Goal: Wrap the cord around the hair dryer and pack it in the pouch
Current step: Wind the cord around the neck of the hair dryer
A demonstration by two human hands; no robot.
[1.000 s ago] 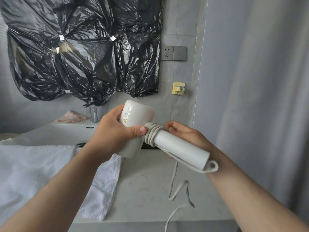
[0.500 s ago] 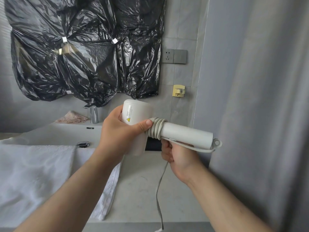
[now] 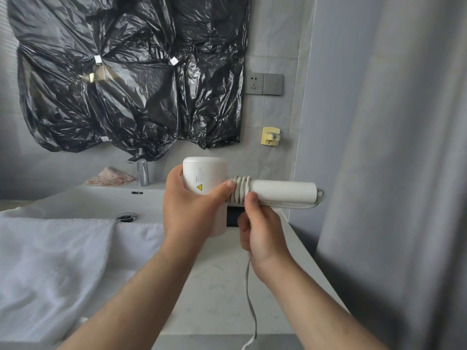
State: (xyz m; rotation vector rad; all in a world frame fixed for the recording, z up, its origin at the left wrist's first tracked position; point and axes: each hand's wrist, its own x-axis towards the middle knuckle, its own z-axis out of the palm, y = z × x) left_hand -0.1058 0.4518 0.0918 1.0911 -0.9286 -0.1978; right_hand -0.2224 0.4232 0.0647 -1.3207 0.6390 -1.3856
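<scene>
The white plastic hair dryer (image 3: 274, 191), in the head view, is held above the pale stone counter (image 3: 214, 286) with its handle pointing right, the left hand (image 3: 192, 213) gripping the barrel while the right hand (image 3: 262, 231), directly beneath the handle, clasps the flat white cord (image 3: 241, 188) beside its coils.

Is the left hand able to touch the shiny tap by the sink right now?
Probably not yet. The left hand grips the hair dryer by its head, so it is busy. Nothing stands between it and the tap, which rises behind the sink, so with the hand emptied the way looks free.
</scene>
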